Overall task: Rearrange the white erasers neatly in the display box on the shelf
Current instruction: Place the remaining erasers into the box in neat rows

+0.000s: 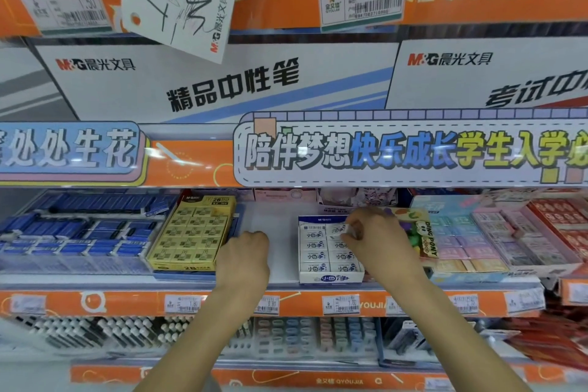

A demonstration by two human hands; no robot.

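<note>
Both of my bare forearms rise from the bottom edge toward the middle shelf. Between them sits the white cardboard display box with blue lettering on its front lip (331, 278), resting on the white shelf board (273, 226) just right of centre. Inside it the white erasers in paper sleeves (313, 256) lie flat in two columns, labels up, the near rows snug and level. My right hand (378, 232) is over the far right corner of the box, fingers pinched on one small white eraser (342, 230) that sits tilted above the back row. My left hand (243, 256) rests on the bare shelf board just left of the box, apart from it, fingers curled into a loose fist; I cannot tell whether anything is inside it.

Left of that hand stands a yellow display box of 2B erasers (192, 232), packed in a tidy grid, and beyond it a spread of dark blue sleeved erasers (79, 229). Right of the white box, touching or nearly so, is a colourful pack marked DING PONY (424, 239), then pastel erasers in a tray (464, 242) and a red-printed box (560, 216). Along the shelf's orange front strip (127, 301) hang price tags (341, 304). Above, a banner with Chinese lettering (397, 149) overhangs the shelf.
</note>
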